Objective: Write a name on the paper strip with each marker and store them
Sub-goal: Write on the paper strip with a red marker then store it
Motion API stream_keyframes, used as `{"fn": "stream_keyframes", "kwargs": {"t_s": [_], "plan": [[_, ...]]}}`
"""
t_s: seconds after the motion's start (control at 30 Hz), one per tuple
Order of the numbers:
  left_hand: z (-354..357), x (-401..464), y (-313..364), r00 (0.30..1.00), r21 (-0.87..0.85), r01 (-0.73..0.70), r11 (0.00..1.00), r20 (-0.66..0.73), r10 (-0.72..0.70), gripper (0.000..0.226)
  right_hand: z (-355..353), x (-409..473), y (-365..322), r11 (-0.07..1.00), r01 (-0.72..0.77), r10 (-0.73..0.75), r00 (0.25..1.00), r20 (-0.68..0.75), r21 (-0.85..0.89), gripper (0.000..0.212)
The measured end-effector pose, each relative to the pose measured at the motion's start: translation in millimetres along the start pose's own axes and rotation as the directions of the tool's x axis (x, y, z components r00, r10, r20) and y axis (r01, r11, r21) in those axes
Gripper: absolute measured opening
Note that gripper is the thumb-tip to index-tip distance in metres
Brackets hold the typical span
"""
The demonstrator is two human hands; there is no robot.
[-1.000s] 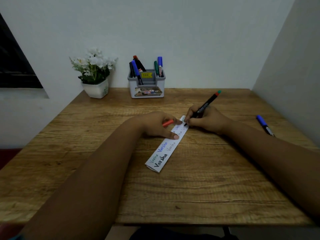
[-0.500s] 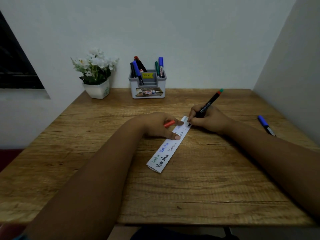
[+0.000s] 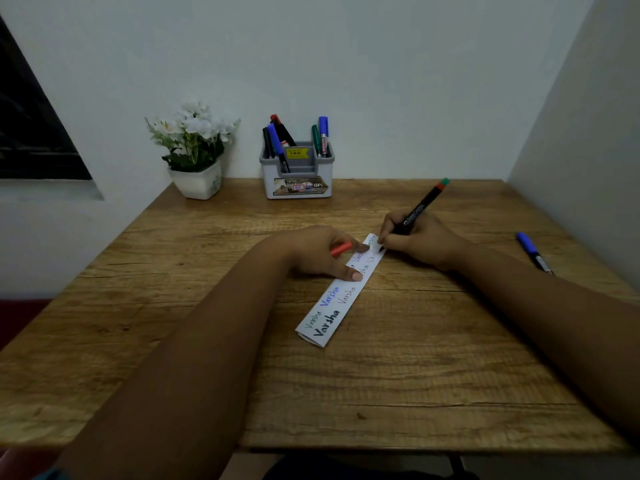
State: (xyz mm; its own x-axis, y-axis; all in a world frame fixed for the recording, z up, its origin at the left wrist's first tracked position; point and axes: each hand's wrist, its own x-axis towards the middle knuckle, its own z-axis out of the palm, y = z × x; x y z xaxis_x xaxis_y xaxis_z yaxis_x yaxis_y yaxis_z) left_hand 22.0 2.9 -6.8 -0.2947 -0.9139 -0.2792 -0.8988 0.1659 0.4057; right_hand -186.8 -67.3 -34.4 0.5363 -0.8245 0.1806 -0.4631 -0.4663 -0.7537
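paper strip (image 3: 341, 292) between hands | left hand (image 3: 325, 252) presses it, grips red cap (image 3: 341, 248) | right hand (image 3: 417, 242) grips marker (image 3: 420, 209)

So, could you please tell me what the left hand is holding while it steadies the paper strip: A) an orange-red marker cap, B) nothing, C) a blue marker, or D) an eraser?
A: the left hand pinches an orange-red marker cap while a fingertip presses the paper strip.

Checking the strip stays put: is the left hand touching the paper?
Touching. The head view shows the left hand with a fingertip pressed on the paper strip.
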Motion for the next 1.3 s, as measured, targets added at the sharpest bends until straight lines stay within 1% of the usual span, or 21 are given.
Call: {"fn": "stream_keyframes", "kwargs": {"t_s": [0.1,0.2,0.3,0.47,0.5,0.53,0.57,0.6,0.63,0.67,0.7,0.8,0.87,0.93,1.0,1.13,1.23,1.27,1.3], "plan": [[0,0,0,1.000,0.006,0.008,1.000,0.005,-0.008,0.067,-1,-1,0,0.998,-0.016,0.018,0.999,-0.032,0.055,0.009],[0,1,-1,1.000,-0.003,0.014,1.000,0.008,-0.014,0.067,0,0,2,1.000,-0.014,0.015,1.000,-0.017,0.018,0.008],[-1,1,0,1.000,-0.012,0.006,1.000,0.009,-0.006,0.067,0,1,1,0.999,-0.016,0.017,1.000,-0.012,0.040,0.007],[0,2,0,1.000,0.004,-0.001,1.000,0.007,0.001,0.067,-1,0,0,0.999,-0.035,0.035,0.999,0.013,-0.004,0.009],[0,1,0,1.000,0.002,-0.003,1.000,0.008,0.003,0.067,-1,0,-2,0.999,-0.043,0.043,0.999,0.007,0.009,0.011],[0,1,0,1.000,0.000,-0.004,1.000,0.007,0.004,0.067,-1,-1,-3,0.996,-0.050,0.051,0.999,-0.015,0.074,0.011],[0,1,0,1.000,-0.001,-0.007,1.000,0.006,0.007,0.066,-2,-1,-4,0.977,-0.064,0.074,0.996,-0.043,0.202,0.009],[0,0,0,1.000,-0.003,-0.008,1.000,0.005,0.008,0.066,-3,-2,-7,0.921,-0.084,0.115,0.992,-0.059,0.379,0.004],[0,0,-1,1.000,-0.004,-0.009,1.000,0.002,0.009,0.065,-5,-3,-9,0.835,-0.101,0.157,0.986,-0.058,0.542,0.005],[0,0,-1,1.000,-0.011,-0.009,1.000,-0.004,0.009,0.064,-7,-5,-10,0.749,-0.109,0.182,0.982,-0.044,0.654,0.011],[0,0,-1,1.000,-0.024,-0.007,1.000,-0.009,0.007,0.060,-9,-7,-10,0.711,-0.116,0.187,0.982,-0.028,0.693,0.014],[1,2,-3,1.000,-0.023,-0.001,1.000,-0.015,0.001,0.043,-4,-14,-17,0.685,-0.162,0.172,0.983,0.058,0.711,0.017],[2,3,-4,1.000,-0.009,-0.003,1.000,-0.021,0.003,0.033,1,-16,-20,0.607,-0.196,0.157,0.980,0.126,0.770,0.023],[3,3,-4,1.000,-0.010,-0.010,1.000,-0.023,0.010,0.031,4,-16,-22,0.541,-0.223,0.155,0.974,0.164,0.811,0.031],[3,2,-3,1.000,-0.006,-0.012,1.000,-0.021,0.012,0.029,6,-16,-25,0.553,-0.220,0.170,0.974,0.150,0.803,0.031],[3,3,-1,1.000,-0.002,-0.013,1.000,-0.014,0.013,0.029,10,-17,-28,0.583,-0.206,0.168,0.977,0.132,0.786,0.021],[3,3,-1,1.000,0.002,-0.018,1.000,-0.019,0.018,0.033,14,-18,-30,0.687,-0.176,0.087,0.983,0.161,0.705,0.012],[4,3,-2,1.000,0.000,-0.019,1.000,-0.025,0.019,0.037,17,-19,-31,0.727,-0.151,0.057,0.985,0.160,0.670,0.009],[5,4,-3,0.999,-0.007,-0.020,1.000,-0.035,0.020,0.040,21,-19,-32,0.767,-0.115,0.031,0.989,0.142,0.631,0.010]]}}
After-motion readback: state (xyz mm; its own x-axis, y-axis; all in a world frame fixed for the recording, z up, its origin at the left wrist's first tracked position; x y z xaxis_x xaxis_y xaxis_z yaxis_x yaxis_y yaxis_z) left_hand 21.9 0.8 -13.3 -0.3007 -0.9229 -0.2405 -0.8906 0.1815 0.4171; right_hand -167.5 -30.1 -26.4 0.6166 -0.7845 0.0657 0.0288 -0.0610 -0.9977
